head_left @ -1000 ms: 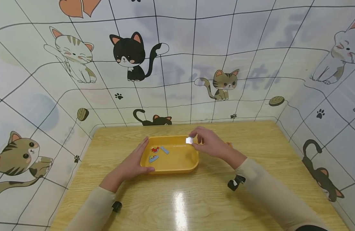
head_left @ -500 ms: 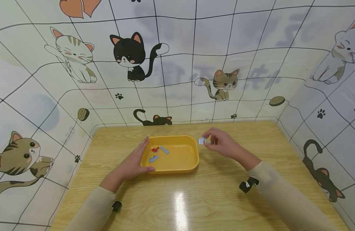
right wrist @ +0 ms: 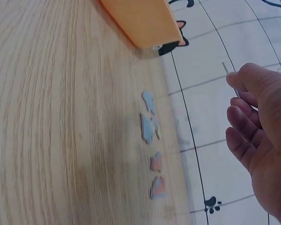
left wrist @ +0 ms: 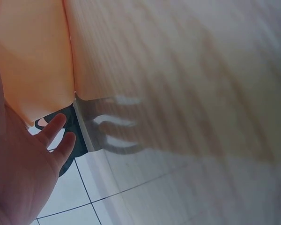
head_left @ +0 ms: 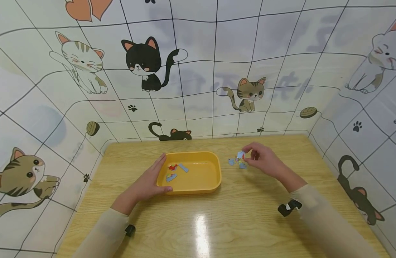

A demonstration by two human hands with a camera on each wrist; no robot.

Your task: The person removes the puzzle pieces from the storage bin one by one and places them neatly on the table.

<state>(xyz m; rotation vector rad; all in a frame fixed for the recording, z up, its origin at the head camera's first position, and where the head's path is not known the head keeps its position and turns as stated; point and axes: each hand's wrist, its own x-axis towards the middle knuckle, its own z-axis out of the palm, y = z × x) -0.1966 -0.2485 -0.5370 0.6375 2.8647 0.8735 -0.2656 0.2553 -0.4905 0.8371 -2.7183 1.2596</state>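
Note:
My left hand (head_left: 149,181) holds the left end of a yellow plastic tray (head_left: 202,190), fingers along its side and thumb at the near rim. Inside the tray lie a red puzzle piece (head_left: 173,167), a narrow blue strip piece (head_left: 183,167) and a blue piece with coloured print (head_left: 171,177). Right of the tray, my right hand (head_left: 264,159) pinches a thin, pale blue and red puzzle piece (head_left: 241,154) between thumb and fingertips. In the right wrist view this piece (right wrist: 225,68) shows edge-on, raised above the table.
Blue puzzle pieces (head_left: 231,162) lie on the wooden table (head_left: 172,222) under and beside the right hand. The right wrist view also shows pinkish pieces (right wrist: 158,188) in the same row. White walls (head_left: 198,79) printed with cats enclose the table's back and sides.
My right hand has carried the pinched puzzle piece from over the tray's right rim rightward, to above the pieces on the table. The left hand and tray have stayed put.

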